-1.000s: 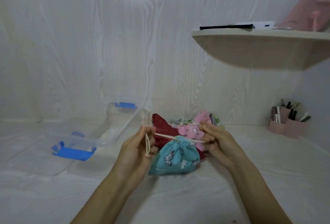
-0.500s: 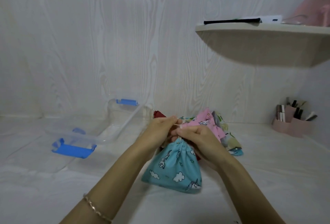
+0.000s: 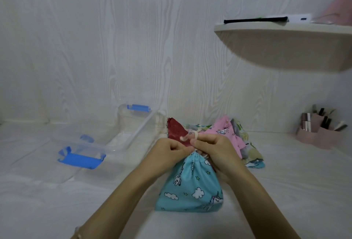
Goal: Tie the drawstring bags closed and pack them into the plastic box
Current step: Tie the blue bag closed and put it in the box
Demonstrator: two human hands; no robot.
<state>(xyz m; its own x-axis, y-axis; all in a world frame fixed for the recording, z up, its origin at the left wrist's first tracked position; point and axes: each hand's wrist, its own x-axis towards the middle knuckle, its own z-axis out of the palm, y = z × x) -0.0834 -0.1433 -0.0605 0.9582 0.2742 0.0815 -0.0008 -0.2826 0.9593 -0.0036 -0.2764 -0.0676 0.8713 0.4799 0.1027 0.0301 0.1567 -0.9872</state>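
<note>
From my station I saw both hands meeting at the gathered neck of the blue unicorn bag (image 3: pixel 190 185), which stood on the white surface in front of the person. The left hand (image 3: pixel 171 150) had its fingers curled, pinching the cream drawstring (image 3: pixel 192 134). The right hand (image 3: pixel 215 149) pinched the same cord just beside it, a loop poking up above the knuckles. Behind them lay a heap of other bags (a red bag (image 3: pixel 176 129) and a pink bag (image 3: pixel 224 130) showed plainly). The clear plastic box (image 3: pixel 133 124) sat open to the left of the heap, its blue-clipped lid (image 3: pixel 82 158) lying beside it.
</note>
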